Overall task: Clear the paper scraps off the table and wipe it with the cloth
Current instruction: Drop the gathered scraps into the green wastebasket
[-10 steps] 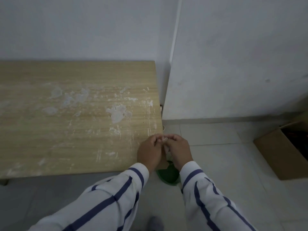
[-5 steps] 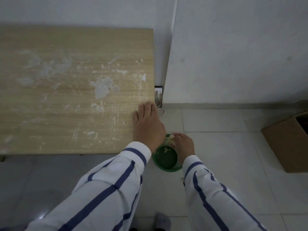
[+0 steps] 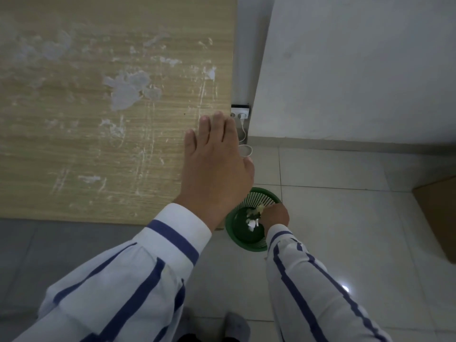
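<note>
A wooden table point(image 3: 86, 149) with white smears and scratches fills the upper left. My left hand point(image 3: 217, 164) lies flat and open on its right front corner, fingers spread. My right hand point(image 3: 276, 214) is down over a green plastic basket point(image 3: 244, 238) on the floor beside the table. Paper scraps point(image 3: 254, 217) show at its fingertips and inside the basket; whether the fingers still grip any is hard to tell. No cloth is in view.
A wall socket point(image 3: 239, 112) with a white cable sits on the wall right of the table. A brown cardboard box point(image 3: 439, 213) stands on the tiled floor at the right edge. My grey shoe point(image 3: 234, 327) shows at the bottom.
Both hands were together at the table's corner. The left hand then flattened on the table, and the right hand went down into the green basket with the scraps. The view tilted downward.
</note>
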`<action>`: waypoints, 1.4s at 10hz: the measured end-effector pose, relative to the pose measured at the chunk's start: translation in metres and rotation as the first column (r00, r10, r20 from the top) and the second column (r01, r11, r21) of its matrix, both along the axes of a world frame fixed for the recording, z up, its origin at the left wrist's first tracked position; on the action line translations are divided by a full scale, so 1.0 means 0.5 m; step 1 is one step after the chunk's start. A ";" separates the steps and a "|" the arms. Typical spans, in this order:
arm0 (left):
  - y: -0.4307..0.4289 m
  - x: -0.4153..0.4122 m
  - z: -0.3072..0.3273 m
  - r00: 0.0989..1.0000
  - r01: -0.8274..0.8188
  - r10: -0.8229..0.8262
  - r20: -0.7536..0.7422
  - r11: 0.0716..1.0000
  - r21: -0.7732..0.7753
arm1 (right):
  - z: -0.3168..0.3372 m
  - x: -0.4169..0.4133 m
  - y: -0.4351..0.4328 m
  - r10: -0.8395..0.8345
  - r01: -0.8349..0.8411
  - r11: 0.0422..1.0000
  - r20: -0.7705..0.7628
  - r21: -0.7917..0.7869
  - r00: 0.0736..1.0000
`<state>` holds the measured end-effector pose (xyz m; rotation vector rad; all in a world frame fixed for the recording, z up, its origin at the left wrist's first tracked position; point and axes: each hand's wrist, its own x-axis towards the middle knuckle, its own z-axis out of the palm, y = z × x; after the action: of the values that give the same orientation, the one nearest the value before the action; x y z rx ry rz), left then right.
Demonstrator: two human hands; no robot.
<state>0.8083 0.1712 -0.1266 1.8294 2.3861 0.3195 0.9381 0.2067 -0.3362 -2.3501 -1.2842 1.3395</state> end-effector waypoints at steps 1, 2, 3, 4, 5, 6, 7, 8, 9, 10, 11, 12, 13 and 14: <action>0.000 0.000 -0.001 1.000 0.001 -0.001 0.000 1.000 0.007 | -0.012 0.001 0.010 0.032 -0.027 0.997 0.071 -0.072 0.997; 0.000 -0.002 -0.002 1.000 0.008 -0.008 -0.006 1.000 0.011 | -0.032 0.001 0.010 0.083 -0.079 0.996 0.110 -0.047 0.990; -0.001 -0.002 -0.001 1.000 0.015 -0.015 0.007 1.000 0.015 | -0.050 0.003 0.004 0.042 -0.040 0.999 0.073 -0.018 0.996; -0.002 -0.003 -0.001 1.000 0.017 -0.017 0.015 1.000 0.020 | -0.055 0.000 0.001 0.002 0.000 0.999 0.035 -0.045 0.999; -0.001 -0.003 -0.001 1.000 0.016 -0.017 0.020 1.000 0.027 | -0.053 0.001 0.003 0.098 -0.095 0.994 0.055 -0.058 0.994; -0.001 -0.004 -0.002 1.000 0.015 -0.016 0.024 1.000 0.025 | -0.049 0.003 0.003 0.178 -0.174 0.983 0.108 -0.051 0.978; -0.002 -0.003 -0.002 1.000 0.015 -0.016 0.026 0.999 0.032 | -0.033 0.001 0.000 0.277 -0.281 0.960 0.188 -0.006 0.942; -0.002 -0.002 -0.002 0.999 0.016 -0.017 0.028 1.000 0.027 | -0.020 0.001 -0.001 0.303 -0.302 0.953 0.210 -0.039 0.930; -0.003 -0.003 -0.001 0.999 0.017 -0.018 0.030 1.000 0.025 | -0.001 -0.001 -0.001 0.315 -0.317 0.948 0.233 -0.032 0.920; -0.004 -0.003 0.000 0.999 0.016 -0.017 0.041 0.999 0.032 | 0.020 0.002 -0.004 0.300 -0.318 0.947 0.247 0.036 0.921; -0.003 -0.004 -0.001 0.998 0.015 -0.017 0.064 1.000 0.019 | 0.047 0.000 -0.011 0.263 -0.279 0.960 0.240 0.033 0.934; -0.004 -0.005 0.002 0.996 0.022 -0.022 0.090 1.000 -0.002 | 0.095 -0.009 -0.018 0.198 -0.214 0.969 0.135 0.120 0.971; -0.007 -0.008 0.012 0.991 0.026 -0.022 0.129 0.999 -0.032 | 0.188 -0.026 -0.023 0.162 -0.155 0.954 -0.006 0.257 0.987; -0.022 -0.016 0.033 0.985 0.019 -0.005 0.172 0.997 -0.078 | 0.305 -0.049 -0.025 0.210 -0.159 0.904 -0.087 0.397 0.974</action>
<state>0.8002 0.1602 -0.1100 1.7076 2.2386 0.3601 0.9134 0.1939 -0.1836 -1.8848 -1.5952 1.1303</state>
